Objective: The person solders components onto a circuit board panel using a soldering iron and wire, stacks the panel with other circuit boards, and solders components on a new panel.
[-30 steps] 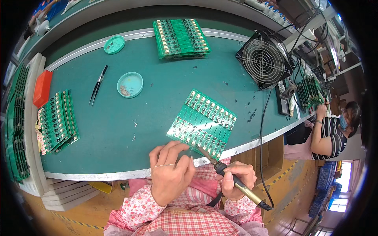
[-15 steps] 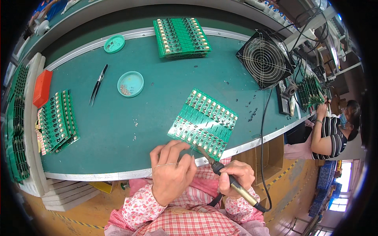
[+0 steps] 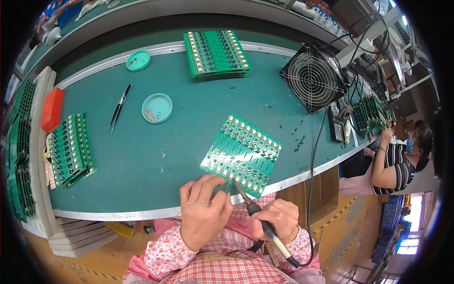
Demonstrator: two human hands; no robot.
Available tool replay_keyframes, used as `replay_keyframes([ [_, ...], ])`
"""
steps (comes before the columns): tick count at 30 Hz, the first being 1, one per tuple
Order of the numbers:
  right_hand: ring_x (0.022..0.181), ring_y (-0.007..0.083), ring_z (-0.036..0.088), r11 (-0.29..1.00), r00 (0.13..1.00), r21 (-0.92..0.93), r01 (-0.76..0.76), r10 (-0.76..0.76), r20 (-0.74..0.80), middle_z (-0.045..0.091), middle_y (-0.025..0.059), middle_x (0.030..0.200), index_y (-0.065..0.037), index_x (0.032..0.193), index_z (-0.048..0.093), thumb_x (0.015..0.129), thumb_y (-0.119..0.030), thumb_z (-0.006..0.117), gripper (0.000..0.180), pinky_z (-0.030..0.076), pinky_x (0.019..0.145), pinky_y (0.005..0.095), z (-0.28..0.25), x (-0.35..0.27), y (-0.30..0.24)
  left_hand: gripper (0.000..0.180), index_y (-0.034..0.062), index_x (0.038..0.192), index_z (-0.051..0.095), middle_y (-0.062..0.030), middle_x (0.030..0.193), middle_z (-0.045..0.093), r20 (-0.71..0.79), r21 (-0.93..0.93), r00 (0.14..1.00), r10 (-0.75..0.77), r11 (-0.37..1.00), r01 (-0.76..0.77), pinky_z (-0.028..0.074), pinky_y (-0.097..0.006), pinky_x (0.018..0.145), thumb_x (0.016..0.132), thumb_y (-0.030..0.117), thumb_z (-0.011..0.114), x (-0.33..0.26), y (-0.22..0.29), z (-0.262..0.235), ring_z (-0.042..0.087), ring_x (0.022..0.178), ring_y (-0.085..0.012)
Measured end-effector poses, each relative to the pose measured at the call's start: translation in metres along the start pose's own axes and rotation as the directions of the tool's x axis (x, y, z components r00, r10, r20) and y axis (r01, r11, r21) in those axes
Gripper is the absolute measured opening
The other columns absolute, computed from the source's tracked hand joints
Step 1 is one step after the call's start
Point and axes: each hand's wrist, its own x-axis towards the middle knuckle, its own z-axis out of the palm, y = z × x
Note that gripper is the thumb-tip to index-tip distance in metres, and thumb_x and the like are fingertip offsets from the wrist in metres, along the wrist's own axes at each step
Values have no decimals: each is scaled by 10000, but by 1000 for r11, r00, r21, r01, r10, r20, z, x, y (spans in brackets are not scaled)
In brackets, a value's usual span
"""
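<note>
A green circuit board panel (image 3: 242, 156) with rows of small parts lies on the bench near its front edge. My right hand (image 3: 280, 218) grips a soldering iron (image 3: 254, 208), its tip at the panel's near row of parts. My left hand (image 3: 204, 215) is closed beside the panel's near left corner, thumb and fingers pinching a thin solder wire (image 3: 198, 202) that crosses the hand. The wire's end is close to the iron's tip; whether they touch I cannot tell.
A stack of panels (image 3: 217, 54) sits at the back, a fan (image 3: 313, 78) at the back right. Left are tweezers (image 3: 119, 108), two round dishes (image 3: 163, 100) (image 3: 138, 60), a red box (image 3: 52, 110) and more panels (image 3: 71, 149). A co-worker (image 3: 395, 165) sits at the right.
The iron's handle has swung left and toward me, with its tip still at the near row. My left hand stays almost in place. The whole view has shifted slightly.
</note>
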Motion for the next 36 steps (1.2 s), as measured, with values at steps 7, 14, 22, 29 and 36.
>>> replay_keyframes([
  [7, 449, 163, 564, 961, 924, 206, -185, 242, -297, 617, 52, 606, -11, 859, 586, 767, -37, 676, 131, 446, 432, 291, -21, -22, 2, 133, 38, 700, 554, -81, 1043, 644, 13, -62, 999, 36, 997, -35, 395, -432, 871, 728, 21, 684, 6, 9, 4, 621, 1044, -278],
  [14, 508, 120, 563, 758, 345, 417, -502, 617, -707, 578, 93, 704, -7, 951, 492, 917, -144, 550, 152, 458, 486, 247, -49, -53, 10, 105, 14, 730, 545, -119, 1041, 616, 76, 50, 997, -9, 999, 6, 371, -456, 912, 767, -13, 640, -8, 4, -10, 586, 1085, -336],
  [22, 465, 185, 558, 880, 770, 343, -329, 460, -442, 587, 77, 588, 8, 903, 560, 845, -68, 631, 119, 456, 467, 304, -18, -46, -10, 126, 33, 726, 561, -80, 1022, 628, 30, 34, 999, 13, 999, -14, 363, -453, 920, 740, 8, 684, 4, 16, 0, 606, 1060, -288],
  [29, 469, 166, 584, 946, 896, 278, -169, 265, -357, 612, 54, 615, -8, 902, 567, 819, -57, 661, 134, 469, 445, 292, 11, -30, 0, 151, 62, 711, 560, -62, 1008, 621, -23, 30, 1000, -8, 1000, 9, 367, -442, 896, 742, 46, 708, 0, 6, 6, 623, 1045, -264],
  [36, 465, 155, 581, 958, 925, 244, -150, 223, -309, 608, 37, 615, -9, 919, 569, 821, -61, 677, 154, 469, 440, 288, 15, -23, -5, 160, 67, 713, 559, -52, 1001, 618, -18, 21, 1000, -12, 1000, 13, 370, -439, 872, 740, 56, 717, -2, 5, 4, 623, 1025, -250],
])
